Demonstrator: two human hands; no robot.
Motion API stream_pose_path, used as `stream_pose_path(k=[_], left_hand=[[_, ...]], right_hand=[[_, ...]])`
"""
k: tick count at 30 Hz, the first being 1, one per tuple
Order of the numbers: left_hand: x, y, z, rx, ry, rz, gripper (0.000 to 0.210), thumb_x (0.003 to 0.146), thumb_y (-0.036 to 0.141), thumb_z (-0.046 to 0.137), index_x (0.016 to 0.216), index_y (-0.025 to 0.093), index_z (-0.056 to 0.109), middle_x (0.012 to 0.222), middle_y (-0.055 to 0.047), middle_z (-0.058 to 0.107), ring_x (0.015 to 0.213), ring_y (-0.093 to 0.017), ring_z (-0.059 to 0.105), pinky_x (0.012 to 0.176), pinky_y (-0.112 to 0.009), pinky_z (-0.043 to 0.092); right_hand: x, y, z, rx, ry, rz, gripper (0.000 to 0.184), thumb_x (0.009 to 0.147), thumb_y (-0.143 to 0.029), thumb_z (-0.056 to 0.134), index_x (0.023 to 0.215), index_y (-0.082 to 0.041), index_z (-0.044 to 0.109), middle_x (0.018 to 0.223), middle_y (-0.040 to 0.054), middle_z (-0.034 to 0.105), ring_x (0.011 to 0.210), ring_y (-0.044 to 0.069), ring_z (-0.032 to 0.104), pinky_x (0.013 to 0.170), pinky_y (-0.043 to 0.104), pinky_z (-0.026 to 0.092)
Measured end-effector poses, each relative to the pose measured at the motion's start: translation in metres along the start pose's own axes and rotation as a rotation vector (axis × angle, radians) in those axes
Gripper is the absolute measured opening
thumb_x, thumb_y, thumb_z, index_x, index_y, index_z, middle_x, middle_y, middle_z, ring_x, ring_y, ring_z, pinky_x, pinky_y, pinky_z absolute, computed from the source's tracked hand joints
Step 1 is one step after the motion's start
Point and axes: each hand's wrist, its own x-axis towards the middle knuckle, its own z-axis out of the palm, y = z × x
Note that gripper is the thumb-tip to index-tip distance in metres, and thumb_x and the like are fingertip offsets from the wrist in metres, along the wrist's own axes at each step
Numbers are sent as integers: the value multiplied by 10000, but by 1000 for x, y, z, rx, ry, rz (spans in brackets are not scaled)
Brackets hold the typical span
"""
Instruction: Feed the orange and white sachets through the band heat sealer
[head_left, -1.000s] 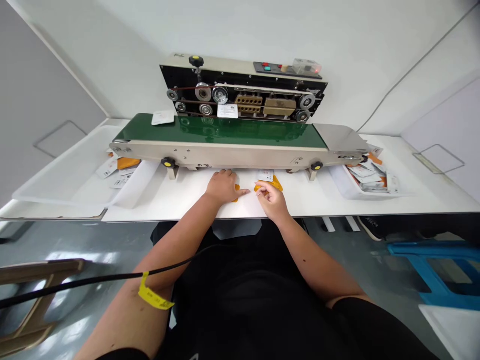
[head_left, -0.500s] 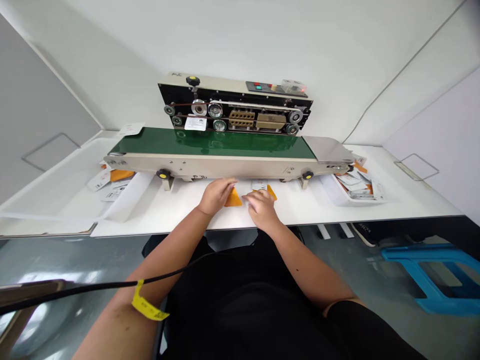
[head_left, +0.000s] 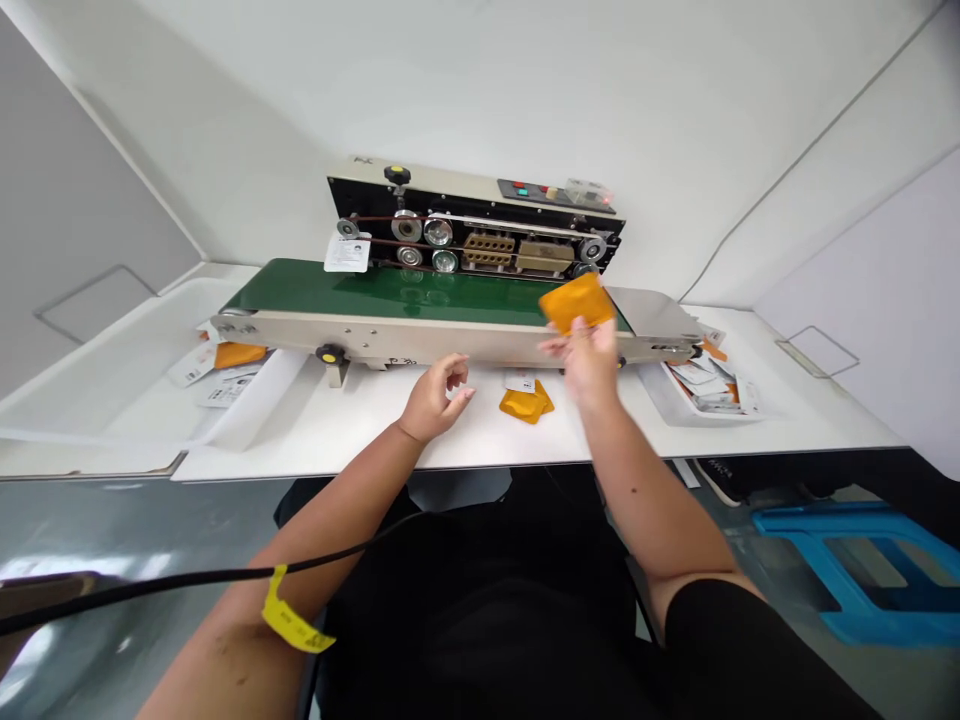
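Observation:
My right hand (head_left: pixel 590 365) is closed on an orange packet (head_left: pixel 577 302), raised over the right part of the green conveyor belt (head_left: pixel 360 290). My left hand (head_left: pixel 437 398) hovers over the white table, fingers curled apart with nothing in them. Between the hands, a few orange packets (head_left: pixel 526 403) lie overlapping on the table, one showing a white printed side. Behind the belt stands a band sealing machine (head_left: pixel 480 225) with rollers and belts. A white printed packet (head_left: pixel 347 253) hangs at the machine's left end.
A translucent bin (head_left: pixel 247 420) with white and orange packets stands at the left. At the right, a white box (head_left: pixel 667 400) holds many more packets. A metal plate (head_left: pixel 652 312) extends the conveyor's right end. A blue stool (head_left: pixel 862 560) is on the floor at right.
My right hand has lifted an orange packet up and right to the belt. My left hand has let go and opened. The white packet at the machine has travelled left.

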Motion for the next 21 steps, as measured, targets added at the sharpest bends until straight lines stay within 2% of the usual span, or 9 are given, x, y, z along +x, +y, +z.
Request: stream_pose_path(k=[2,4,6,7,9,11,17,21], left_hand=[[1,3,-2,43,-38,6,428,981,408,568,1336,196,457,969,-63,632,783,-178,570,764,-344,513],[1,5,-3,86,-62,11,412,963,398,597,1304,193,489,990,-69,642,806,-184,584,762,-342,513],[2,6,-4,122,-68,14,398,950,401,623,1270,191,514,991,-71,648,825,-191,598,765,-343,515],[2,6,-4,140,-69,12,394,945,405,634,1257,191,524,990,-71,651,834,-195,604,767,-343,516],[3,5,-4,173,-77,3,386,939,406,647,1243,194,539,988,-70,654,852,-202,617,771,-342,517],[3,5,-4,197,-90,-6,381,936,406,655,1236,197,548,988,-69,656,868,-207,628,774,-341,517],[4,3,-4,212,-91,22,349,948,412,637,1208,194,557,982,-73,661,885,-222,640,796,-357,518],[4,5,-5,229,-122,6,330,962,432,620,1191,201,568,974,-71,658,889,-224,641,800,-354,514]], right_hand=[[47,-14,-35,34,150,-38,340,1016,-522,514,1260,-290,469,951,6,690,670,85,701,633,194,580],[89,-22,-66,35,254,10,197,998,-387,594,1128,-252,532,841,-19,654,596,62,648,594,165,563],[120,-24,-88,-5,291,170,87,987,-262,612,968,-208,547,699,-38,591,502,50,564,492,126,496],[131,-23,-94,-27,283,259,116,976,-225,625,904,-198,538,642,-47,554,469,48,523,447,115,455],[145,-20,-99,-56,234,393,196,946,-192,674,826,-190,518,572,-58,503,436,48,468,389,105,386],[152,-18,-97,-62,176,443,236,911,-174,723,794,-183,518,549,-54,495,422,47,444,362,101,338],[162,-14,-83,-76,75,474,193,920,-103,661,775,-168,551,521,-48,482,373,45,397,330,109,249],[161,-11,-85,-98,62,413,220,888,-143,728,762,-173,551,512,-52,477,354,51,400,318,118,244]])
